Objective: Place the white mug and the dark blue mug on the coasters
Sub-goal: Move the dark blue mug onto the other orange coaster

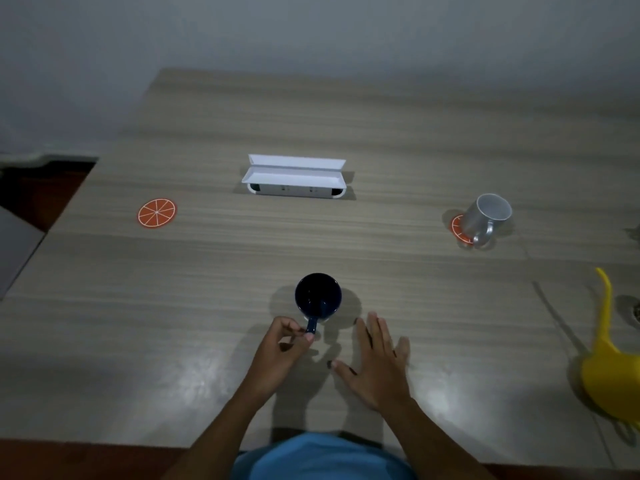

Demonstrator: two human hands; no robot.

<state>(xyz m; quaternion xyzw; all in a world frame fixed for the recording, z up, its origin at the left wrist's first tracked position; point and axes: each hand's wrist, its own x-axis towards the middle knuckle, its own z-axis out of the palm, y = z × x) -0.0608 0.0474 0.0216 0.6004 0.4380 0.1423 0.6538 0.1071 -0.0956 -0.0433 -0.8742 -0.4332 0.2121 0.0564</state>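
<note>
Hands first: the left hand [282, 344] pinches the handle of the dark blue mug [318, 297], thumb and fingers closed on it, while the right hand [375, 362] lies spread and empty just beside it on the desk [381, 133]. That mug stands upright, near the person, well apart from the bare orange coaster [157, 213] at far left. Over on the right, the white mug [486, 216] already sits on the other coaster [459, 230]. Glazed ceramic, I'd judge: stiff, weighty, breakable, so the handle is the sensible hold.
</note>
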